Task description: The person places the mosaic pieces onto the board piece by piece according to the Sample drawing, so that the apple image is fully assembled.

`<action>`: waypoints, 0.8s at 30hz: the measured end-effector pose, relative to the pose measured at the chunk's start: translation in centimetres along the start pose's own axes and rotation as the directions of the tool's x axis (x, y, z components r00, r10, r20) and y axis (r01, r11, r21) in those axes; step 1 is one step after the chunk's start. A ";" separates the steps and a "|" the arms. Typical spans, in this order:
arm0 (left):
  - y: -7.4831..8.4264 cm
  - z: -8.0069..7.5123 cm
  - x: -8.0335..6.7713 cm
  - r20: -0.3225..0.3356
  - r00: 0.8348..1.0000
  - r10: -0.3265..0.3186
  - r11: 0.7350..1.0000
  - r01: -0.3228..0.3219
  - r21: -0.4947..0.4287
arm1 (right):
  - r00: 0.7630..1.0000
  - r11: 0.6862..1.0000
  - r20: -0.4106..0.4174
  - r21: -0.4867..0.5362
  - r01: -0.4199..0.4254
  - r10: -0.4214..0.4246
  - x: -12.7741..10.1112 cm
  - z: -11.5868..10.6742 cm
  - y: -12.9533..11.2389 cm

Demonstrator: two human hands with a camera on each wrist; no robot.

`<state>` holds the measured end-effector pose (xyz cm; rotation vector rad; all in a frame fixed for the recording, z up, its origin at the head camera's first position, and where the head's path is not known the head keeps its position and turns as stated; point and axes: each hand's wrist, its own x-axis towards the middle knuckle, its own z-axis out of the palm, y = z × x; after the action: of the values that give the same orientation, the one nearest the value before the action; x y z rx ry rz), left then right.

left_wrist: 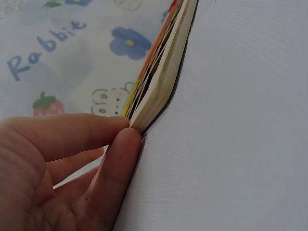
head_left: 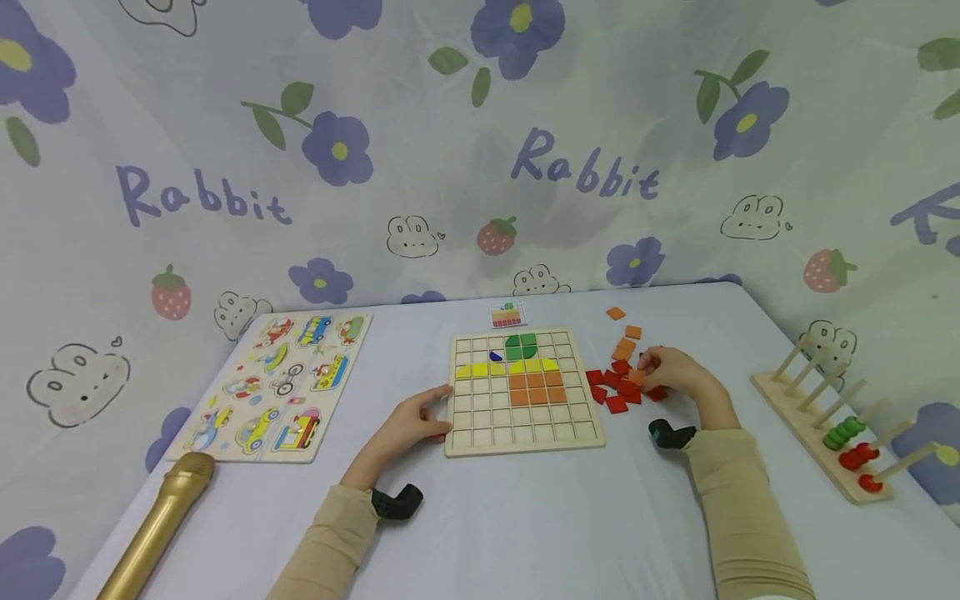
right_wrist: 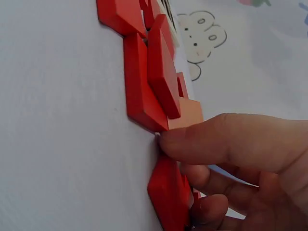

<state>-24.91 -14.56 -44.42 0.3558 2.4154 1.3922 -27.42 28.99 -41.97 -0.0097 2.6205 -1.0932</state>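
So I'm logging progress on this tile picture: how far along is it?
Done: green, yellow and six orange tiles sit in the grid board. In hand: the right hand picks at the red and orange tile pile while the left hand steadies the board's edge. Left: most cells are empty and no red is placed.

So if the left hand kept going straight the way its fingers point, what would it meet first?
Nothing new: the left hand already touches the left edge of the wooden grid board, thumb and finger pinching it. Pushing on would likely slide the board toward the red tiles.
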 end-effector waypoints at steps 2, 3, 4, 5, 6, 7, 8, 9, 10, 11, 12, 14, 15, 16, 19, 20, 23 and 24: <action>-0.5 0.0 0.2 -0.002 1.000 -0.006 1.000 0.006 -0.004 | 1.000 1.000 -0.010 0.009 0.009 -0.009 0.1 0.2 -0.2; -0.7 0.0 0.3 -0.002 1.000 -0.005 1.000 0.005 -0.005 | 1.000 1.000 -0.017 0.013 0.013 -0.012 0.1 0.3 -0.3; -0.8 0.0 0.3 -0.002 1.000 -0.004 1.000 0.004 -0.007 | 1.000 1.000 -0.027 0.017 0.015 -0.015 0.1 0.3 -0.4; -0.9 0.0 0.3 0.000 1.000 -0.005 1.000 0.005 -0.011 | 0.999 1.000 -0.041 0.023 0.018 -0.017 0.1 0.4 -0.5; -0.9 0.0 0.4 0.002 1.000 -0.003 1.000 0.003 -0.015 | 0.998 0.999 -0.054 0.028 0.021 -0.019 0.0 0.4 -0.6; -0.9 0.1 0.4 0.003 1.000 0.006 1.000 -0.006 -0.021 | 0.997 0.999 -0.068 0.038 0.024 -0.022 0.0 0.4 -0.8; -0.5 0.1 0.2 0.004 1.000 0.008 1.000 -0.008 -0.022 | 0.996 0.998 -0.083 0.052 0.028 -0.024 -0.1 0.5 -1.0; 0.1 0.0 -0.1 0.007 1.000 0.012 1.000 -0.012 -0.023 | 0.995 0.997 -0.100 0.066 0.034 -0.028 0.0 0.6 -1.3; 0.5 0.0 -0.4 0.009 1.000 0.013 1.000 -0.012 -0.026 | 0.993 0.995 -0.112 0.087 0.041 -0.031 0.0 0.8 -1.7; 0.7 0.0 -0.4 0.010 1.000 0.010 1.000 -0.010 -0.025 | 0.992 0.992 -0.118 0.117 0.048 -0.034 0.1 1.0 -2.2; 0.7 0.0 -0.5 0.009 1.000 0.011 1.000 -0.011 -0.025 | 0.992 0.987 -0.119 0.151 0.052 -0.034 0.2 1.3 -2.8; 0.7 0.0 -0.5 0.007 1.000 0.008 1.000 -0.008 -0.018 | 0.993 0.968 -0.110 0.243 0.064 -0.039 0.6 2.1 -4.2; 0.3 0.0 -0.3 0.008 1.000 0.007 1.000 -0.007 -0.018 | 0.994 0.956 -0.100 0.286 0.070 -0.043 0.8 2.6 -5.0; -0.2 0.0 0.0 0.006 1.000 0.004 1.000 -0.004 -0.021 | 0.995 0.938 -0.086 0.339 0.068 -0.041 1.1 3.1 -5.9; -1.0 0.1 0.5 -0.001 1.000 0.002 1.000 -0.002 -0.024 | 0.997 0.893 -0.050 0.443 0.079 -0.064 2.3 5.1 -8.1; -1.0 0.0 0.5 -0.003 1.000 -0.004 1.000 0.004 -0.024 | 0.996 0.889 -0.039 0.450 0.085 -0.076 2.6 5.8 -8.8; -1.0 0.0 0.5 -0.011 1.000 -0.013 1.000 0.012 -0.023 | 0.995 0.886 -0.011 0.455 0.091 -0.097 3.6 8.1 -10.6; -0.9 0.0 0.5 -0.013 1.000 -0.014 1.000 0.013 -0.024 | 0.995 0.895 -0.003 0.438 0.088 -0.096 3.8 8.8 -11.1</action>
<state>-25.42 -14.78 -45.30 0.3248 2.4044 1.4210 -29.86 14.56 -41.14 -0.0468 2.3172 -1.6852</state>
